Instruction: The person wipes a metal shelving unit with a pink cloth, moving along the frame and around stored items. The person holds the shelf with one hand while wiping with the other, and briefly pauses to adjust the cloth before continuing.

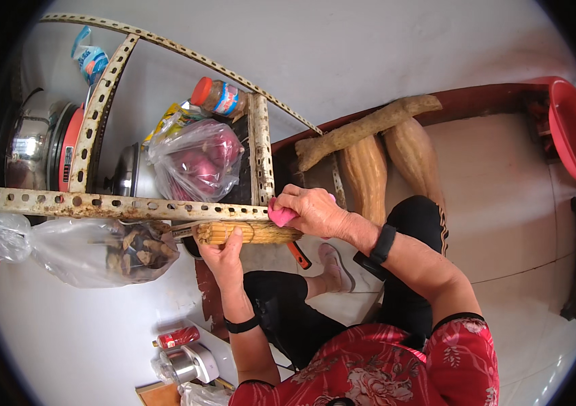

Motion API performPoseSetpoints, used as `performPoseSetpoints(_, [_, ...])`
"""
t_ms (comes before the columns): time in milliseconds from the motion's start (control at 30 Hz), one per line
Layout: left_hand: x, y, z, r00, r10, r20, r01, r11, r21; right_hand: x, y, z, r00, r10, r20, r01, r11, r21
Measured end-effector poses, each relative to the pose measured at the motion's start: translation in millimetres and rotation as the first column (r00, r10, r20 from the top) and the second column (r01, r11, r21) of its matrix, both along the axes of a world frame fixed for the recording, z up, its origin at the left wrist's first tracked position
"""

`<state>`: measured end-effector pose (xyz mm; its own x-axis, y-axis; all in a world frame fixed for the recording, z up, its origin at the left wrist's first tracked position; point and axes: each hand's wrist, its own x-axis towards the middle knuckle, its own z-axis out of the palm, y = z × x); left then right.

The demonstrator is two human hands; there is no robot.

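My left hand (pixel 226 260) grips a bundle of straw-coloured stalks, apparently a whisk brush (pixel 257 232), with the thumb along its side. The bundle lies just below the front rail of a perforated angle-iron shelf rack (pixel 115 204), whose pale paint is spotted with rust. At the corner of that rail, a pink cloth (pixel 281 215) is bunched in my right hand (pixel 318 209). The cloth touches the metal there, and part of it is hidden under my fingers. Left of the bundle hangs a clear plastic bag (pixel 90 251) with dark dried pieces inside.
On the rack sit a bag of purplish-red produce (pixel 199 160), a red-lidded jar (pixel 219 96) and a steel pot (pixel 31 147). Two long squashes (pixel 364 175) and a thick root or log (pixel 369 129) rest near the wall. A red basin (pixel 575 132) stands far right.
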<state>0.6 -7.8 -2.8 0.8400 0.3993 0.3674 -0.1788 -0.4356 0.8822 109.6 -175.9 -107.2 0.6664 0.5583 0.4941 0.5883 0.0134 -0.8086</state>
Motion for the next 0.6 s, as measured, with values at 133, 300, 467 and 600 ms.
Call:
performPoseSetpoints(133, [-0.1,-0.6,0.9,1.0,0.003,0.007,-0.003,1.0,0.008,9.9,-7.7,-11.7,0.996,0.004,0.086,0.044,0.831,-0.554])
performPoseSetpoints(300, [-1.1,0.3,1.1,1.0,0.011,-0.012,-0.011,1.0,0.004,18.0,-9.2,-13.1,0.987,-0.116,-0.108,0.072,0.936,-0.345])
performPoseSetpoints(467, [-0.8,-1.5,0.7,0.999,0.036,-0.016,-0.036,0.999,-0.017,9.7,0.2,-7.7,0.992,-0.036,-0.122,0.009,0.976,-0.216])
performPoseSetpoints(600, [-0.6,-3.1,-2.2,0.998,0.037,0.059,-0.035,0.998,-0.047,2.4,8.0,-14.2,0.994,-0.108,0.002,0.107,0.976,-0.192])
